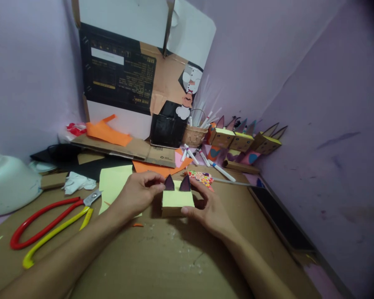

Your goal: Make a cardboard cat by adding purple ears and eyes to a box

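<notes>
A small cardboard box point(177, 200) with yellow paper on top stands on the brown work surface in front of me. Two dark purple pointed paper ears point(185, 184) rise from its back edge. My right hand point(210, 207) holds the box by its right side, thumb at the front corner and fingers behind. With thumb and fingers pinched together, my left hand point(143, 191) is at the outer edge of the left ear point(169, 183). Left of it lies a sheet of yellow paper point(114, 182), and beyond that, scissors point(62, 220) with red and yellow handles.
Finished-looking eared boxes point(241, 141) stand at the back right beside a basket of markers point(195, 135). Loose markers point(221, 171) lie before them. A large printed carton point(121, 70) leans on the wall. A white bowl point(9, 185) sits left, a dark phone-like slab point(282, 218) right.
</notes>
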{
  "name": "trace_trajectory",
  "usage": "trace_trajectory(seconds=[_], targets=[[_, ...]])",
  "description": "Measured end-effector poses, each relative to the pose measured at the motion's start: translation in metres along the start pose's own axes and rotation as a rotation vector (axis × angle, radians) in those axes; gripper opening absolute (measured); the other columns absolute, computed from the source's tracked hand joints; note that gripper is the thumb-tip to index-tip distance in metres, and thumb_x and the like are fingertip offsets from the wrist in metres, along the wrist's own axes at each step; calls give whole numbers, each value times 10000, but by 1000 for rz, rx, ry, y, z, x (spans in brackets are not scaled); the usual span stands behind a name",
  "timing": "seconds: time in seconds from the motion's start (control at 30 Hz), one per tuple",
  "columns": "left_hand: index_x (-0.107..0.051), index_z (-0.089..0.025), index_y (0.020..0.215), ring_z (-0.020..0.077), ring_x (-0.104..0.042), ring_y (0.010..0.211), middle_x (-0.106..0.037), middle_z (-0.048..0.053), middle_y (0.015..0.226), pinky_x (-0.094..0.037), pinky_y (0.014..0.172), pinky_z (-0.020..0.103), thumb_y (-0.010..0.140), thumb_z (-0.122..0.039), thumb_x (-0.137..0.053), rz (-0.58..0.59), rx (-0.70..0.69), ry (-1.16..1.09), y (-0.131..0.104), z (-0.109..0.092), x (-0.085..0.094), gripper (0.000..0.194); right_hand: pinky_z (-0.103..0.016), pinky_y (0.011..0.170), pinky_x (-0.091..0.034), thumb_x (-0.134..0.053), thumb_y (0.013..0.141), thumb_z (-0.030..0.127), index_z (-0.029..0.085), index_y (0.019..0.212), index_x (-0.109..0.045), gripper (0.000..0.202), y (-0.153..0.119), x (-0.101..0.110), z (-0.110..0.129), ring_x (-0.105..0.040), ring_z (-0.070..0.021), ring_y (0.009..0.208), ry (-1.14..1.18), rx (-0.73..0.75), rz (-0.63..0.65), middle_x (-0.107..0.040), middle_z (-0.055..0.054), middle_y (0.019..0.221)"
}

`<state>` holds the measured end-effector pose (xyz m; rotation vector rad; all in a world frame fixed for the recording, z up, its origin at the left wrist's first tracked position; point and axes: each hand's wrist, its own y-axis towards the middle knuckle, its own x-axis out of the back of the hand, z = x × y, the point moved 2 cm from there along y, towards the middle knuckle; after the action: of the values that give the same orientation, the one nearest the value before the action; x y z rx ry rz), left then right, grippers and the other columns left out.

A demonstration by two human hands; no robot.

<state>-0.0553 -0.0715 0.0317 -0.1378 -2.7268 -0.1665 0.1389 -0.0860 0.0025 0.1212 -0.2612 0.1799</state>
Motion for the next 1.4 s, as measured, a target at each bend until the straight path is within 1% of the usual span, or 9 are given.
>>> trace_trajectory(seconds=[0.13,0.3,0.67,0.97,1.07,1.17,1.23,1.33,1.4], targets=[[-664,-180,671,149,-574,672,-647,-4,694,-432,636,264,712,-201,-555,12,-75,145,1,-3,-1,118,-510,857,-482,-796,578,268,261,1231,-555,696,2,0,-1,-547,-315,1107,-87,21,-33,-546,-96,1287],[-661,-170,655,143,-567,645,-633,-3,668,-419,611,258,730,-194,-544,13,-90,211,1,-5,-2,141,-516,864,-475,-796,559,236,244,1224,-566,704,2,0,0,-537,-317,1124,-112,9,-41,-540,-105,1300],[-658,-168,596,141,-565,603,-643,-6,614,-421,561,248,683,-183,-572,-59,-21,127,-1,-7,-5,123,-487,865,-490,-778,577,180,268,1226,-564,689,2,0,-7,-518,-299,1165,-94,47,-65,-550,-93,1296],[-653,-166,595,151,-566,620,-638,0,622,-432,592,270,683,-206,-569,-50,15,119,1,-5,-6,128,-487,871,-490,-780,583,213,238,1231,-557,686,2,-1,-6,-531,-304,1148,-68,21,-47,-544,-105,1298],[-672,-160,747,169,-576,649,-643,15,686,-450,610,291,696,-278,-590,11,61,133,-2,-5,0,152,-492,885,-481,-787,584,233,220,1243,-541,704,1,-3,-4,-532,-307,1144,-54,2,-27,-546,-120,1290],[-596,-151,1043,217,-593,771,-641,59,871,-477,682,338,629,-356,-679,41,90,173,-7,-4,9,469,-487,894,-478,-794,578,248,191,1266,-513,745,1,-3,-4,-549,-303,1120,-19,-6,-1,-535,-141,1292],[-495,-170,1173,251,-598,891,-622,97,1038,-486,749,366,587,-310,-716,124,105,138,-11,-1,8,641,-475,885,-488,-802,563,264,189,1259,-515,757,0,-1,-2,-537,-310,1136,32,-1,13,-524,-148,1303],[-401,-215,1239,267,-588,1018,-590,104,1182,-482,833,378,586,-245,-725,281,128,-8,-16,2,-1,730,-452,872,-494,-770,606,327,215,1214,-551,656,2,8,3,-523,-307,1154,132,31,-4,-544,-137,1283],[-390,-223,1237,260,-573,1067,-589,91,1203,-462,883,373,600,-223,-716,298,124,-79,-17,3,-8,716,-434,868,-489,-722,663,359,221,1164,-587,537,5,14,8,-557,-289,1108,137,54,-73,-599,-123,1208]])
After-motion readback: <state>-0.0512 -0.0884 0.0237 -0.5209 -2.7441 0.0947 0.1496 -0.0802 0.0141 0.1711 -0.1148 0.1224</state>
